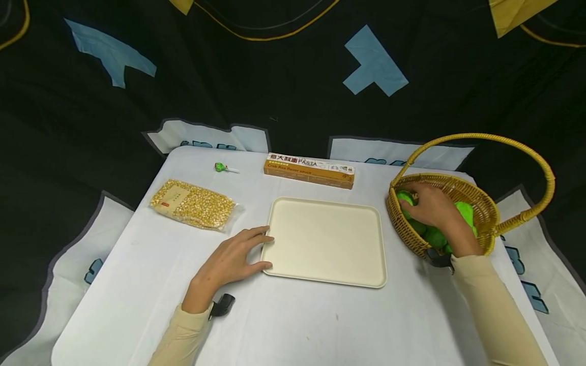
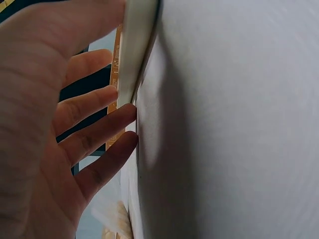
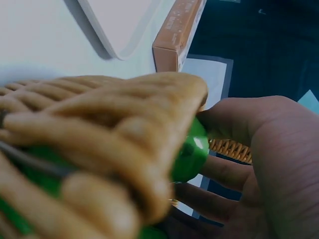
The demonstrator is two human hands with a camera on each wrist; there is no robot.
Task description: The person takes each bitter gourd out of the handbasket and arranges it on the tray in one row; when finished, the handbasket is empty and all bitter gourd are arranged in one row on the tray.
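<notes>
Two-handed work at a white worktop (image 1: 293, 320), with a pale tray (image 1: 326, 241) lying flat between the hands. The left hand (image 1: 231, 258) is loosely spread, thumb and fingertips at the tray's left edge, grasping nothing; the light contact probably serves to steady it. The right hand (image 1: 432, 206) reaches into a wicker basket (image 1: 482, 206) beside the tray's right end, its thumb and fingers bent around a glossy green item (image 3: 192, 157) near the basket's left wall (the exact kind is hard to tell). More green pieces (image 1: 465, 211) lie deeper in the basket, under and beside the wrist. The handle (image 1: 492, 136) arches behind and to the right of the forearm, so the near side likely offers the easier way in. A pasta box (image 1: 309, 171) behind the tray, a bag of yellow grain (image 1: 194, 205) and a lollipop (image 1: 221, 167) at left stand apart, presumably leaving the middle to the tray.
</notes>
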